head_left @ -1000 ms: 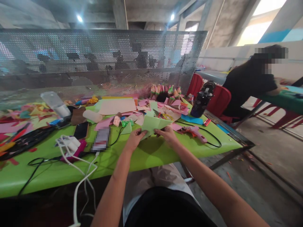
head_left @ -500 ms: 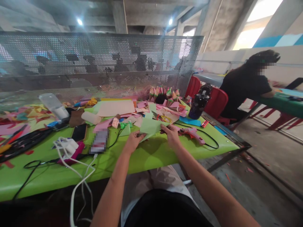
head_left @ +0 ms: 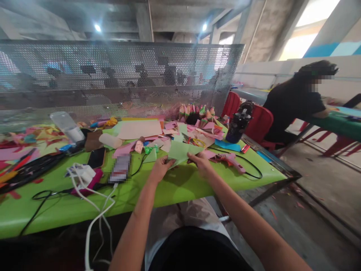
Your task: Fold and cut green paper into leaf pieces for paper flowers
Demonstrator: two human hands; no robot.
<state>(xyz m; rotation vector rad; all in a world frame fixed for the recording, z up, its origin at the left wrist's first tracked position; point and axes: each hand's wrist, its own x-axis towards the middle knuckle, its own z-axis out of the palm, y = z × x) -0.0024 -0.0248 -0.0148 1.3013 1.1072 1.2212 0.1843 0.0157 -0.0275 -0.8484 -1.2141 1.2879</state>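
A pale green sheet of paper point(head_left: 177, 151) is held up between my two hands, just above the green-covered table point(head_left: 169, 192). My left hand point(head_left: 161, 167) pinches its lower left corner between thumb and fingers. At its right edge my right hand point(head_left: 199, 162) grips the paper with closed fingers. Right of that hand lies a pink glue gun point(head_left: 231, 162) with a black cord. Beyond the paper are scissors with a yellow handle point(head_left: 199, 142) among paper scraps. A small green folded paper point(head_left: 150, 156) rests left of my left hand.
Two phones point(head_left: 96, 158) and a magenta power strip with white cables point(head_left: 89, 184) lie to the left. A dark bottle point(head_left: 239, 122) stands at the right back. Paper cone shapes point(head_left: 194, 111) stand near the perforated metal screen point(head_left: 118, 82). Another person point(head_left: 295, 101) sits at a table on the right.
My right hand has shifted slightly left along the paper, and the sheet now looks more tilted and bent at its right side. My left hand keeps its pinch.
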